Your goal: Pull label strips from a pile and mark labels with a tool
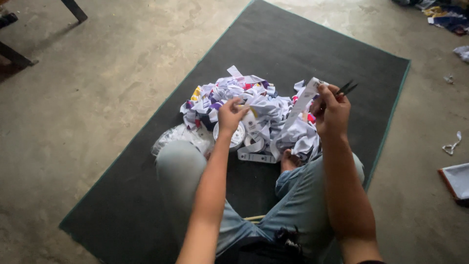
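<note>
Head view: my right hand [332, 113] grips small snips [347, 88] and pinches a white label strip [302, 103]. That strip slants down-left toward my left hand [229, 116], which pinches its lower end over the label pile [264, 122].

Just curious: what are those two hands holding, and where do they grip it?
Right hand pinches a white printed fabric strip at its upper end, with small dark snips. Left hand pinches the strip's lower part.

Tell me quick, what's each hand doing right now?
Left hand: closed, pinching a piece in the pile of fabric labels.
Right hand: closed, holding a white label strip and small dark snips.
</note>
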